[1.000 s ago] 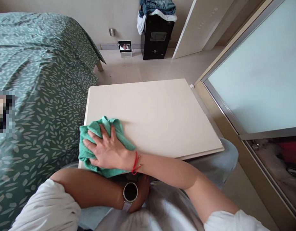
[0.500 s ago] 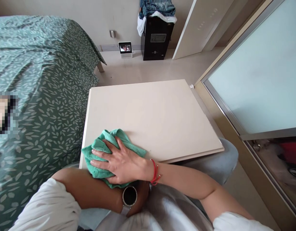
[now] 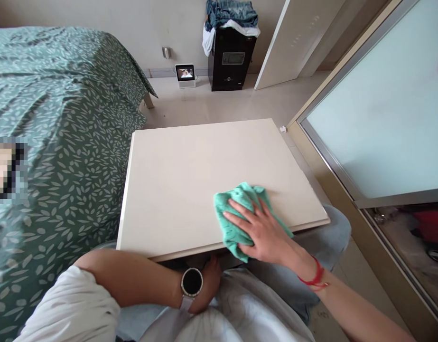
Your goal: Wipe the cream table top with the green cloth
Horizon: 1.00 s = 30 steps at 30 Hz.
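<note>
A cream tabletop [image 3: 190, 175] lies in front of me. My right hand [image 3: 263, 232], with a red string bracelet at the wrist, presses flat with spread fingers on a crumpled green cloth [image 3: 236, 232] at the table's near edge, right of centre. Part of the cloth hangs over that edge. My left hand [image 3: 209, 287] is below the near edge, close to my body, beside a round-faced watch [image 3: 192, 282] on the wrist. Its fingers are mostly hidden in shadow, and what it may touch does not show.
A bed with a green leaf-patterned cover [image 3: 94, 142] stands on the left. Beyond the table are a small lit screen [image 3: 185, 72] and a black cabinet [image 3: 228, 61] with jeans [image 3: 231, 13] on top. Sliding glass doors [image 3: 389, 104] are on the right.
My right hand and the green cloth have moved to the right along the near side of the tabletop. My left hand has stayed in about the same place.
</note>
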Each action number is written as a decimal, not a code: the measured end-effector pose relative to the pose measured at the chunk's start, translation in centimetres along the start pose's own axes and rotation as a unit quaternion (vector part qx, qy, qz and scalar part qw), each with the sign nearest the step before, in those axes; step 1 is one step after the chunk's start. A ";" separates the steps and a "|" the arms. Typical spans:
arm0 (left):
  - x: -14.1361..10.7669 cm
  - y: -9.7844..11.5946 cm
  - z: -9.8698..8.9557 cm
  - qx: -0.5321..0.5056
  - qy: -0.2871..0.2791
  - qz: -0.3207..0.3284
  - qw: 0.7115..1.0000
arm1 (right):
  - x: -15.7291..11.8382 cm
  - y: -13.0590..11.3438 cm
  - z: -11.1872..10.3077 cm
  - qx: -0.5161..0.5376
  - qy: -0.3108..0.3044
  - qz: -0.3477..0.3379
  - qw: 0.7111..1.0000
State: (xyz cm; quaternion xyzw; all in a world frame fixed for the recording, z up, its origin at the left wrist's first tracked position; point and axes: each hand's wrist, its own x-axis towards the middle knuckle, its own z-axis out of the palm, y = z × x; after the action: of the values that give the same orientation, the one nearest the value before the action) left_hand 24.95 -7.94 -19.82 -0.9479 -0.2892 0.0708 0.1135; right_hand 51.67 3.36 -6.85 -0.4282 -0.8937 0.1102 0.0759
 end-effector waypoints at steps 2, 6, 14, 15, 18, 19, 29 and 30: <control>-0.7 0.6 1.3 0.050 -0.002 0.046 0.998 | -3.2 2.7 0.0 -0.026 0.027 0.040 0.998; -1.0 1.0 2.8 0.079 -0.013 0.061 0.995 | -8.0 7.7 -0.2 -0.075 0.080 0.126 0.986; -1.5 1.8 3.7 0.086 -0.003 0.086 0.993 | -3.8 15.8 -1.7 -0.070 0.122 0.272 0.952; -1.6 1.9 3.9 0.091 -0.001 0.085 0.992 | -2.2 17.0 -2.1 -0.067 0.125 0.282 0.949; -1.6 2.3 4.3 0.103 0.011 0.073 0.992 | 3.2 20.8 -3.5 -0.055 0.122 0.312 0.941; -1.7 2.4 4.5 0.106 0.016 0.069 0.992 | 5.0 22.0 -4.1 -0.044 0.123 0.330 0.935; -1.7 2.6 3.6 0.142 -0.007 0.102 0.985 | 17.4 26.5 -6.3 0.002 0.127 0.402 0.907; -1.6 2.4 3.3 0.151 -0.013 0.109 0.983 | 18.2 26.2 -6.0 -0.004 0.127 0.394 0.910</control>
State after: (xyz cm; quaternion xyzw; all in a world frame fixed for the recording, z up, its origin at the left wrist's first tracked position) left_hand 24.29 -10.21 -23.48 -0.9447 -0.1721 0.1379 0.2427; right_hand 61.38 34.31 -7.17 -0.7559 -0.6360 0.0723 0.1375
